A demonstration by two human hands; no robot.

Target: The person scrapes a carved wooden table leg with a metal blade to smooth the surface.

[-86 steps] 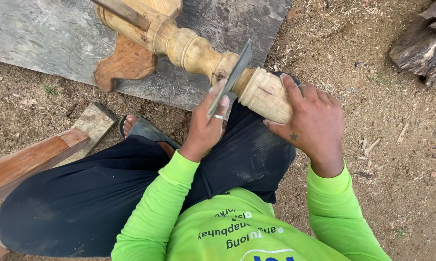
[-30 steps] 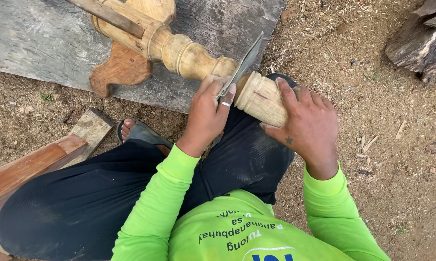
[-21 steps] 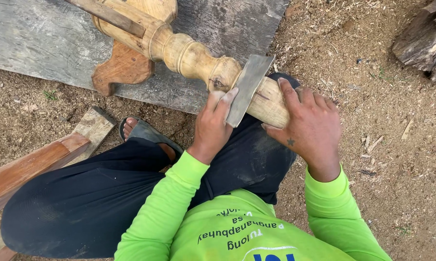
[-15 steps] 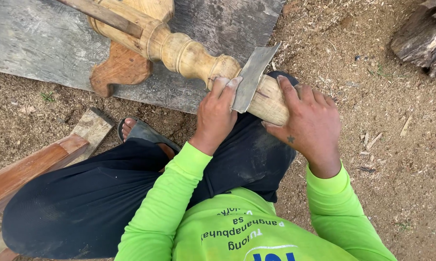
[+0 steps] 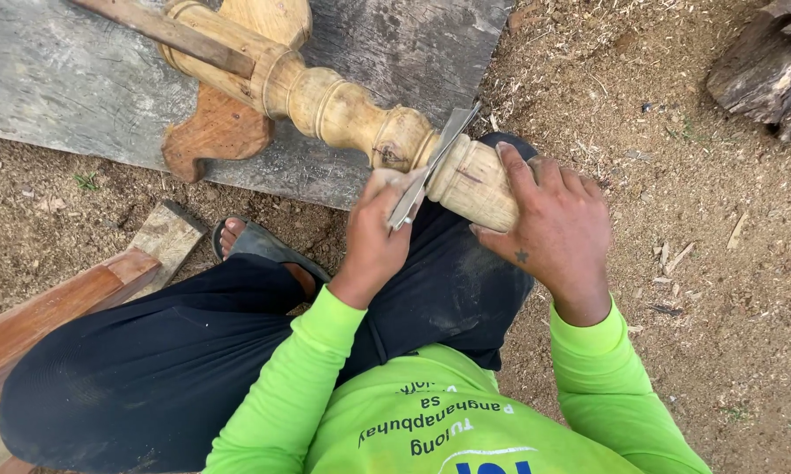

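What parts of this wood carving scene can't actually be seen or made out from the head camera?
- Turned wooden post: its far end runs off the top edge of the head view.
- Metal blade: the lower part is covered by the left hand, so any handle is hidden.
- End face of the post: covered by the right hand.
- Sandal: mostly hidden behind the dark trouser leg.
- Log: cut off by the right edge.

Turning the flat metal blade [image 5: 435, 162] from broad face up back onto its thin edge, left hand [image 5: 378, 233] setting it into the groove of the turned wooden post [image 5: 386, 132].
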